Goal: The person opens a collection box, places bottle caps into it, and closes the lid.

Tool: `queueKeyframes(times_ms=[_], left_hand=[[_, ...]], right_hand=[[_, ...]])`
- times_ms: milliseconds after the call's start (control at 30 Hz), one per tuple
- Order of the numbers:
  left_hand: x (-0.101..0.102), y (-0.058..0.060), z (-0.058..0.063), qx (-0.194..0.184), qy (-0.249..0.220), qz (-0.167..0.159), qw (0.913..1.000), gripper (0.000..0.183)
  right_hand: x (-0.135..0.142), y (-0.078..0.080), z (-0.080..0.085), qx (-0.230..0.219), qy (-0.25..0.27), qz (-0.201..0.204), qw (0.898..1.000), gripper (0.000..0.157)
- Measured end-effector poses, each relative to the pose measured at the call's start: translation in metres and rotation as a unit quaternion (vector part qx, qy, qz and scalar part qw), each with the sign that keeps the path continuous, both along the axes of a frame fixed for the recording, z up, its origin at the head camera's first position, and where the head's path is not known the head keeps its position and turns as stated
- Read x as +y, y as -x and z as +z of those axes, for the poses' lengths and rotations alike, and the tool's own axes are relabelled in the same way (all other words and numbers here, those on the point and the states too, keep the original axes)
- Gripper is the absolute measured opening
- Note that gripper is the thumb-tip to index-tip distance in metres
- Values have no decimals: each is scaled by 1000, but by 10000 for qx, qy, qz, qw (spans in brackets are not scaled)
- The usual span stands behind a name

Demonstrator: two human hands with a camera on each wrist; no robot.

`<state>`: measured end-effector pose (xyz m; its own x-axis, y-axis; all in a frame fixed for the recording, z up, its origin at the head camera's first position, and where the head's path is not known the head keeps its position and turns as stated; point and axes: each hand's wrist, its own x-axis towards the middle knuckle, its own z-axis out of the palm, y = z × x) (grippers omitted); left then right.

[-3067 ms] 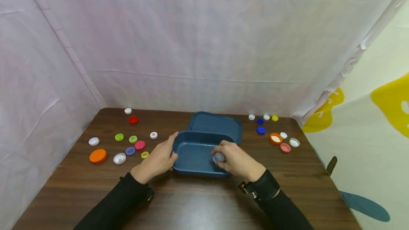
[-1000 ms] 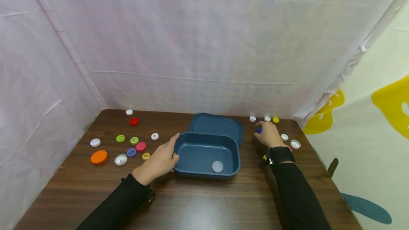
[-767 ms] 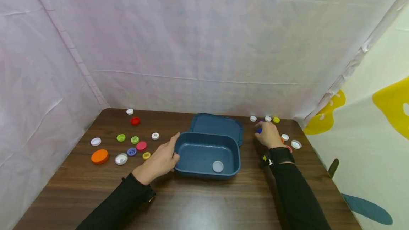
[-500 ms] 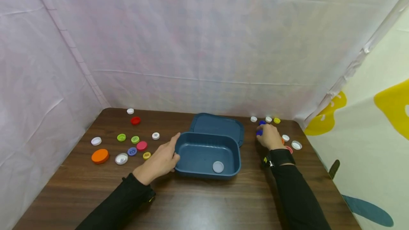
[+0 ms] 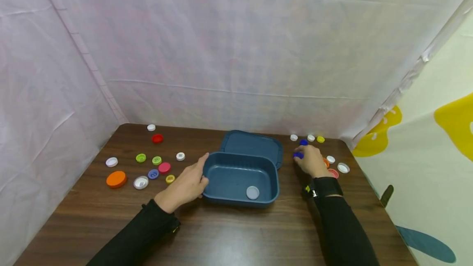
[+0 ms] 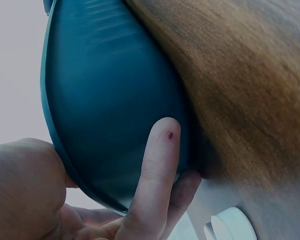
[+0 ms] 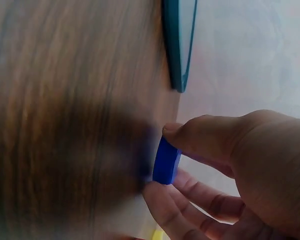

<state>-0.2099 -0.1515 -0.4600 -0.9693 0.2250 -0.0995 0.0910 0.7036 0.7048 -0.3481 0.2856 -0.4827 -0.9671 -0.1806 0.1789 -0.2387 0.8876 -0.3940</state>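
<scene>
A blue plastic bottle cap (image 7: 166, 161) is pinched between the thumb and a fingertip of my right hand (image 5: 311, 161), close above the table's right side. In the right wrist view its blurred reflection shows in the wood. A second blue cap (image 5: 304, 142) lies just beyond that hand. My left hand (image 5: 186, 186) grips the left end of a dark blue open box (image 5: 240, 204). In the left wrist view its fingers press on the outer wall (image 6: 105, 100). Inside the box, near the front right, lies one translucent whitish cap (image 5: 253, 193).
Behind the box lies its flat blue lid (image 5: 251, 145), partly hidden. Several loose caps lie on the left, among them an orange one (image 5: 116, 179) and a pink one (image 5: 164, 168). More lie around my right hand, including a yellow cap (image 5: 320, 139) and a white one (image 5: 343, 168).
My right hand has let go of the translucent cap in the box, moved to the right-hand caps and picked up a blue one, drawing it slightly towards me. My left hand has stayed at the box.
</scene>
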Motion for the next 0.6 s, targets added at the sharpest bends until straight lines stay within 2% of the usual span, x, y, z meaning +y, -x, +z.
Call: queueKeyframes(times_ms=[167,400,600], left_hand=[[-1,0,-1,-6,16,19,10000,87],[0,0,0,1,21,-16,10000,87],[-1,-2,1,80,-13,-64,9999,87]], right_hand=[[-6,-8,4,122,300,192,9993,30],[-23,-29,18,649,658,603,9939,30],[-45,-49,37,915,711,1258,9853,31]])
